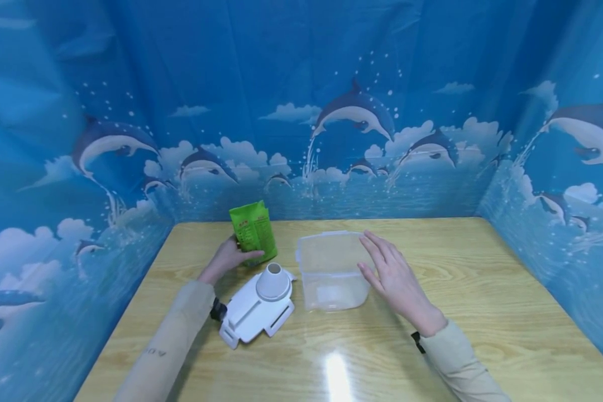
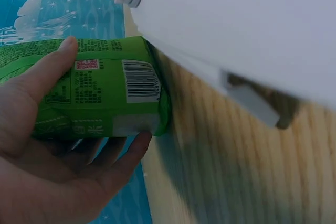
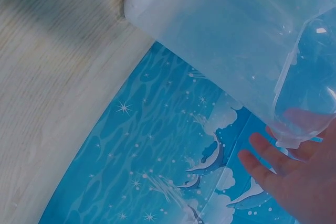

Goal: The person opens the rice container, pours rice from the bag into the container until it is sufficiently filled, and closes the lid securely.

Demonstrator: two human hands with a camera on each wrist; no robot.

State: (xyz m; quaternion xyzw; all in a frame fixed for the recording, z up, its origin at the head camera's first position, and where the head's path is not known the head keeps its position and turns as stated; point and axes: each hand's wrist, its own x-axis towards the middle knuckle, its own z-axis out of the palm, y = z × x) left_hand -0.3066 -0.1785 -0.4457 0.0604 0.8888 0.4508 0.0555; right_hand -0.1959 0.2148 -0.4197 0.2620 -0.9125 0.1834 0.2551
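My left hand (image 1: 229, 258) grips a green printed bag (image 1: 253, 231) low on its side. Its thumb lies across the printed face near a barcode, and the other fingers reach round the far side, as the left wrist view shows. The bag stands upright behind a white lid (image 1: 251, 312) with a cone-shaped spout (image 1: 273, 283). My right hand (image 1: 394, 276), its fingers stretched out, is at the right side of a clear plastic container (image 1: 334, 290). In the right wrist view its fingertips (image 3: 257, 140) show right beside the container's corner.
A wood-grain table (image 1: 457, 346) carries everything. Blue curtains (image 1: 281, 72) printed with dolphins hang along its back and both sides. The white lid lies between my left forearm and the container.
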